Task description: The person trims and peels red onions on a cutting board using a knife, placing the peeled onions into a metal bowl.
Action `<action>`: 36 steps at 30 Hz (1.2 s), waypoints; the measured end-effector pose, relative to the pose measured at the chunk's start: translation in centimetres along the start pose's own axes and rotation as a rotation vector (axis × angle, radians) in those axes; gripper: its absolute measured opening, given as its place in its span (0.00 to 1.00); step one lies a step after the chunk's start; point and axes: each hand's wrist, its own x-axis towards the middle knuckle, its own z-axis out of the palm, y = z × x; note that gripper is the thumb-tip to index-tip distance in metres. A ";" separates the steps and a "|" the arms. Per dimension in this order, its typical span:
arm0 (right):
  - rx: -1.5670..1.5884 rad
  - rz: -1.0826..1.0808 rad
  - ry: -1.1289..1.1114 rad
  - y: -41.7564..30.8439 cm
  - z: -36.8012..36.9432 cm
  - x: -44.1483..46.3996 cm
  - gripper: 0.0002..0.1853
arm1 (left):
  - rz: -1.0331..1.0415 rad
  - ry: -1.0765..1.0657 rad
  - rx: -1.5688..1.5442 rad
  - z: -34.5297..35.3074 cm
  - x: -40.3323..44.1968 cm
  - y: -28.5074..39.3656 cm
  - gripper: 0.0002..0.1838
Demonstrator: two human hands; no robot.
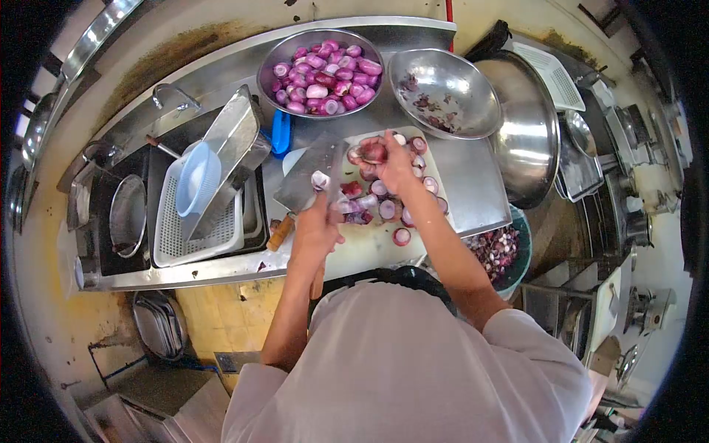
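My left hand (317, 229) is closed around a wooden-handled cleaver; its broad blade (304, 171) extends over the left side of the cutting board. A pale onion piece (320, 179) shows against the blade, just beyond my fingers. Above the white cutting board (354, 251), my right hand (396, 166) grips a red onion (373, 153), its fingers curled around it. Trimmed onions (388, 210) and loose purple skins (354, 207) are scattered on the board beneath. Left of my left hand lies another wooden handle (281, 232); its blade is mostly hidden.
Peeled onions fill a steel bowl (266, 74) at the back. Beside it, another steel bowl (484, 81) holds some skins. A large pot (524, 125) stands right, above a green tub (523, 258) of peelings. White basket (166, 221) and blue colander (209, 166) sit left.
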 end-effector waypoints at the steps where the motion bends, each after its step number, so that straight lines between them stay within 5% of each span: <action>1: -0.045 -0.030 0.014 0.8 -0.1 0.3 0.32 | 0.020 -0.015 0.056 0.3 -0.5 2.2 0.15; 6: -0.181 -0.170 0.167 1.4 1.2 -0.4 0.29 | 0.170 -0.051 0.153 2.4 0.5 3.5 0.11; 14: -0.955 -0.840 0.368 3.3 1.1 -1.3 0.25 | -0.005 -0.084 0.024 3.1 2.1 3.5 0.09; 21: -0.913 -0.670 0.346 4.4 1.4 -1.8 0.26 | 0.000 -0.023 -0.033 4.3 3.1 1.9 0.08; 24: -0.609 -0.593 0.377 6.1 0.8 -0.2 0.23 | 0.121 0.101 0.088 5.2 3.8 0.4 0.08; 26: -0.491 -0.348 0.389 5.2 2.0 -1.8 0.26 | 0.193 0.187 0.138 5.6 3.8 0.2 0.07; 36: -0.483 -0.210 0.469 5.4 3.2 -2.9 0.34 | 0.194 0.261 0.229 6.4 3.8 0.0 0.09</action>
